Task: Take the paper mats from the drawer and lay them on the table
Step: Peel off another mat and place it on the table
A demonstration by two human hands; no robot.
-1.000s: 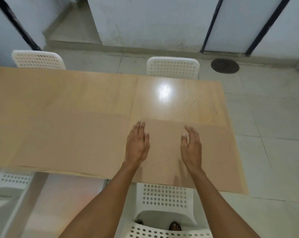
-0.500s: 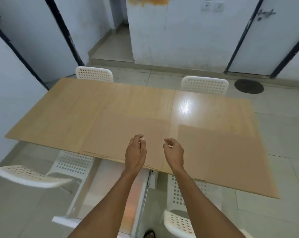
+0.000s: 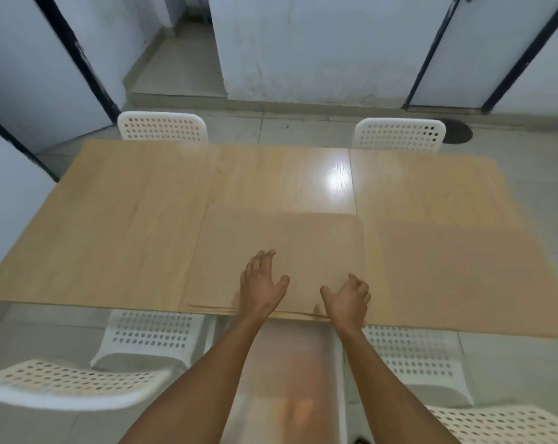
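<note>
A stack of brown paper mats [image 3: 303, 251] lies at the near edge of the light wooden table [image 3: 127, 225], near its middle. One more brown paper mat [image 3: 463, 277] lies flat to the right of the stack. My left hand [image 3: 261, 285] rests over the stack's near part with fingers spread. My right hand [image 3: 348, 298] hovers at the stack's near right edge, fingers curled and apart, holding nothing that I can see. A white open drawer [image 3: 287, 379] shows below the table edge between my forearms.
White perforated chairs stand around the table: two at the far side [image 3: 162, 126] [image 3: 399, 134], and three at the near side [image 3: 149, 334] [image 3: 63, 382] [image 3: 415, 357]. Grey walls with dark door frames rise beyond. A round floor drain [image 3: 457, 131] lies at the far right.
The view has swung left from the right mat to the stack of mats. Both hands left the right mat and moved over the stack, the left hand spreading its fingers.
</note>
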